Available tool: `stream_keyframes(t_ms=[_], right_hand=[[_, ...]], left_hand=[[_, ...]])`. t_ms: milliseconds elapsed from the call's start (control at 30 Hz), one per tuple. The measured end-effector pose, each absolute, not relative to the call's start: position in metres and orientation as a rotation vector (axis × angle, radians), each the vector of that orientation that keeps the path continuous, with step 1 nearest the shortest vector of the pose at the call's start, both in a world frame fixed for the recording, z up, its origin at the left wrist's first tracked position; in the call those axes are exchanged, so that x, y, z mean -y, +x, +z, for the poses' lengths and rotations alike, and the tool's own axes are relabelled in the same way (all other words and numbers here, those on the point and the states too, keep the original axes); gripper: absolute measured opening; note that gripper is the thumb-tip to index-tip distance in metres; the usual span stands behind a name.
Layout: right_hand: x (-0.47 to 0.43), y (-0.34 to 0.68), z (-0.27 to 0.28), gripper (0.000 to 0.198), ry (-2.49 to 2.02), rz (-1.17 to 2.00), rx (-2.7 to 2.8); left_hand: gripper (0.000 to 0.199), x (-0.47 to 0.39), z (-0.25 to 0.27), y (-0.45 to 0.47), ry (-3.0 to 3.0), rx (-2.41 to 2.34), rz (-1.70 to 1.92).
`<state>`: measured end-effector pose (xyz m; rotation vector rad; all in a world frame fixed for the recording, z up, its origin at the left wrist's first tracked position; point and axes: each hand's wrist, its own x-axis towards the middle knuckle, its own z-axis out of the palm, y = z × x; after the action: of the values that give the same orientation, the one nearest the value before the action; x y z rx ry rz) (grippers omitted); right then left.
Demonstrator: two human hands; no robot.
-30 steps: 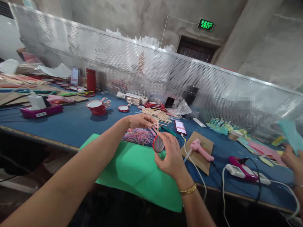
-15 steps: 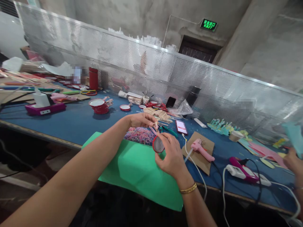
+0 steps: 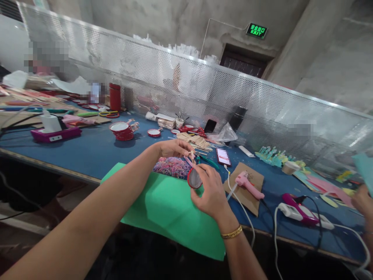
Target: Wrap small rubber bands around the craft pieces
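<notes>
Left hand's [image 3: 174, 148] fingertips pinch the pale stick [image 3: 192, 158] at the top of a round, red-rimmed disc [image 3: 194, 178], greyish-faced and tilted. The right hand [image 3: 208, 188] grips its edge, thumb below, fingers curled above. It hangs over the green sheet [image 3: 171, 212], near tangled pastel strings [image 3: 171, 167]. Both forearms reach forward, converging.

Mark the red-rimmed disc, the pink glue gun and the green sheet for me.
Red-rimmed disc [image 3: 194, 179], head view: middle of its grey face.
Pink glue gun [image 3: 250, 187], head view: upper part of its handle.
Green sheet [image 3: 170, 210], head view: middle of its surface.
</notes>
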<state>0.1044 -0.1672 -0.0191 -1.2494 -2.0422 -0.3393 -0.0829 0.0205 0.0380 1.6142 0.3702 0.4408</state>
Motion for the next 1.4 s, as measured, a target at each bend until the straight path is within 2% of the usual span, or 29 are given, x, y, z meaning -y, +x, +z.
stream_keyframes(t_ms=[333,567,900,1400], right_hand=[[0.167,0.104,-0.021,0.067,-1.25,-0.306,2.019],[0.164,0.104,-0.023,0.067,-1.261,-0.33,1.98],[0.16,0.102,-0.028,0.063,-1.373,-0.509,1.855],[0.16,0.099,-0.027,0.063,-1.411,-0.533,1.852]], left_hand=[[0.039,-0.017,0.04,-0.082,1.611,-0.375,0.439],[0.049,-0.02,0.038,-0.083,1.58,-0.423,0.503],[0.038,0.002,0.037,-0.063,1.726,-0.647,0.968],[0.043,0.02,0.033,-0.046,1.746,-0.682,1.059]])
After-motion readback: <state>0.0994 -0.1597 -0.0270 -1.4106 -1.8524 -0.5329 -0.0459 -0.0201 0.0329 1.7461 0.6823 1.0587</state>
